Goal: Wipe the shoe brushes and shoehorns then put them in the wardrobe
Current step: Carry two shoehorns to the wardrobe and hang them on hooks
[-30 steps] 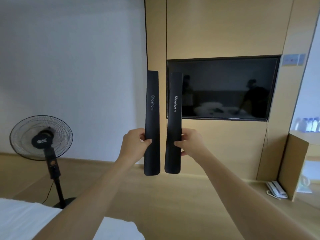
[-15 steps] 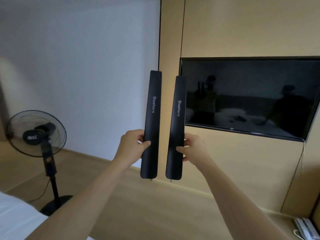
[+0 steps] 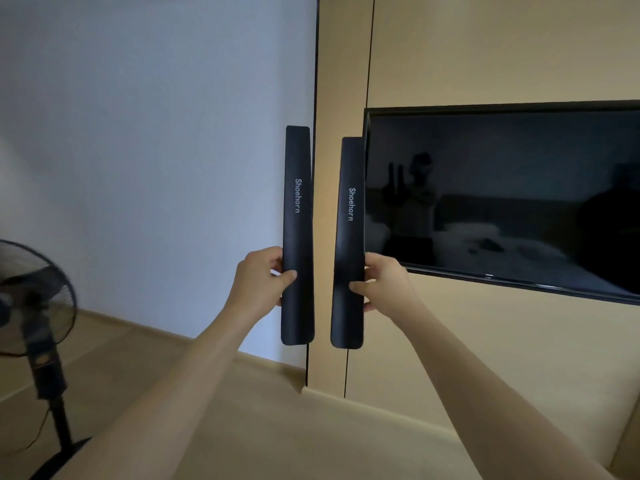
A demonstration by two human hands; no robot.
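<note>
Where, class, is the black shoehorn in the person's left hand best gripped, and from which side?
Grip the left shoehorn low on its broader lower part, from its outer left edge, as the left hand does now. It stands upright, long and flat, so a thumb in front and fingers behind should steady it.

Wood-look floor (image 3: 263,427), light tan, runs to a matching skirting along the walls. Standing fan (image 3: 33,327) rests on it at far left: dark round base on the boards, black pole upright, a thin cord trailing beside the base. Fan head blurred.
</note>
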